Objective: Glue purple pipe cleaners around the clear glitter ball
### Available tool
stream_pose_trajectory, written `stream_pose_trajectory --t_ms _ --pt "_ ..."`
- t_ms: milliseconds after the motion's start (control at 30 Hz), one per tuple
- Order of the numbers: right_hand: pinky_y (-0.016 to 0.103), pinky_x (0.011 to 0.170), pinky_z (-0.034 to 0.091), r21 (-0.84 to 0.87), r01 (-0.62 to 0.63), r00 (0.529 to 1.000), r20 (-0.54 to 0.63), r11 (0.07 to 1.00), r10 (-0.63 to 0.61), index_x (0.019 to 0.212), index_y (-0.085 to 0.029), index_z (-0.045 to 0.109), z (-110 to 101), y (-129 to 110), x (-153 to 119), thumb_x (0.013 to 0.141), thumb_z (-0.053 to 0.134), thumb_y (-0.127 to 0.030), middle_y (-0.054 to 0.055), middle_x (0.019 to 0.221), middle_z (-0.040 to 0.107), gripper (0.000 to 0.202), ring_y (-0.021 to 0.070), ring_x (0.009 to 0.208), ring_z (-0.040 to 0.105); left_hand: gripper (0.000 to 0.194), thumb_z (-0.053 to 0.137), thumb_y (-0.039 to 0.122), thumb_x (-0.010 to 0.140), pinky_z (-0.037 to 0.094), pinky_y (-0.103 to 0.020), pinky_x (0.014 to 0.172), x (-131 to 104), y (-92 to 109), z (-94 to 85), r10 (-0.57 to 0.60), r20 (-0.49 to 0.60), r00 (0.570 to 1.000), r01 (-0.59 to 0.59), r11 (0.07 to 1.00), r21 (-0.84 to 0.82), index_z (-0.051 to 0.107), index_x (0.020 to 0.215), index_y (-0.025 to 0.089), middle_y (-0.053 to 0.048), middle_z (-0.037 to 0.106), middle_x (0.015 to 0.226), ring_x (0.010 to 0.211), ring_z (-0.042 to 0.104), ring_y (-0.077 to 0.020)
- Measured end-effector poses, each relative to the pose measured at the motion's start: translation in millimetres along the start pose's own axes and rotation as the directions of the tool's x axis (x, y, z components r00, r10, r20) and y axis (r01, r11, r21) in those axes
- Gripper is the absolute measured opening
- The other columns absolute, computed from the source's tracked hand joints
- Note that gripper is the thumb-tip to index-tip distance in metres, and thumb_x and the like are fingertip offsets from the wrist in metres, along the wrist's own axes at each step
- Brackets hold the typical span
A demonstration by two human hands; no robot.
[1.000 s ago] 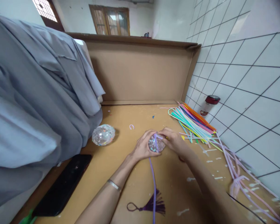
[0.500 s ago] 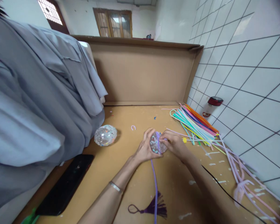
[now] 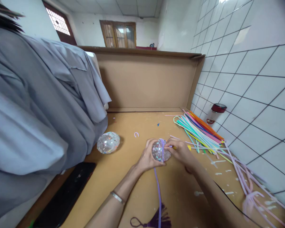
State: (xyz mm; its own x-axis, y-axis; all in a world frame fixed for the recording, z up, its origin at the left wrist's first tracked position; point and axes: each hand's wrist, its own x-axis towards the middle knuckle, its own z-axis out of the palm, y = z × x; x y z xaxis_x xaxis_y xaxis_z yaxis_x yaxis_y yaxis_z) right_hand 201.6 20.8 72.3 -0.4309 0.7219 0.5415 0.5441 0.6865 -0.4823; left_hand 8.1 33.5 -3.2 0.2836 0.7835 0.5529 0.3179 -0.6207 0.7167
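My left hand [image 3: 149,155] is wrapped round a clear ball with colored flecks [image 3: 158,151], holding it just above the table. A purple pipe cleaner [image 3: 157,183] runs around the ball's middle, and its long tail hangs down toward me. At the ball's right side, my right hand [image 3: 180,151] is closed in a pinch on the purple pipe cleaner; the fingers partly hide the pinched spot. A dark purple tassel [image 3: 156,220] with a loop lies under the tail. To the left rests a second clear flecked ball [image 3: 108,142].
Bundled colorful pipe cleaners [image 3: 199,131] lie at the right, near a red-lidded jar [image 3: 216,113] by the tiled wall. A black phone [image 3: 66,193] sits at the left, beside grey cloth [image 3: 45,104]. A cardboard panel [image 3: 147,80] stands at the back. A pink curved piece [image 3: 136,134] lies mid-table.
The view has tilted up a little, so everything sits lower in it. My right fingertips have shifted slightly right along the ball; my left hand keeps its grip.
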Motion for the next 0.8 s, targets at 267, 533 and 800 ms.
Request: stream_pose_trajectory --t_ms 267,533,800 --pt "0.028 0.066 0.048 0.08 -0.109 0.988 -0.105 0.991 0.117 0.077 -0.021 0.07 6 7 0 0.085 0.062 -0.021 0.004 0.076 0.071 0.011 0.0176 0.07 0.065 0.098 0.094 0.035 0.039 0.046 -0.047 0.104 5 8 -5.0 -0.051 0.012 0.999 0.052 0.997 -0.049 0.05 0.126 0.022 -0.009 0.053 0.124 0.118 0.055 -0.0301" --pt "0.028 0.066 0.048 0.158 -0.224 0.953 -0.171 0.962 0.25 0.077 -0.02 0.073 12 6 1 0.081 0.061 -0.025 0.004 0.074 0.073 0.014 0.0177 0.069 0.066 0.088 0.091 0.031 0.045 0.044 -0.044 0.104 6 13 -7.0 -0.262 0.094 0.961 0.277 0.931 -0.24 0.051 0.123 0.021 -0.009 0.057 0.124 0.116 0.057 -0.0289" --pt "0.029 0.065 0.05 0.203 -0.284 0.916 -0.232 0.937 0.328 0.075 -0.021 0.074 17 6 2 0.079 0.06 -0.026 0.005 0.075 0.075 0.016 0.0186 0.068 0.067 0.104 0.092 0.051 0.043 0.038 -0.046 0.112 5 -2 -3.9 -0.303 0.177 0.936 0.35 0.849 -0.397 0.049 0.133 0.019 -0.012 0.056 0.134 0.127 0.052 -0.0329"
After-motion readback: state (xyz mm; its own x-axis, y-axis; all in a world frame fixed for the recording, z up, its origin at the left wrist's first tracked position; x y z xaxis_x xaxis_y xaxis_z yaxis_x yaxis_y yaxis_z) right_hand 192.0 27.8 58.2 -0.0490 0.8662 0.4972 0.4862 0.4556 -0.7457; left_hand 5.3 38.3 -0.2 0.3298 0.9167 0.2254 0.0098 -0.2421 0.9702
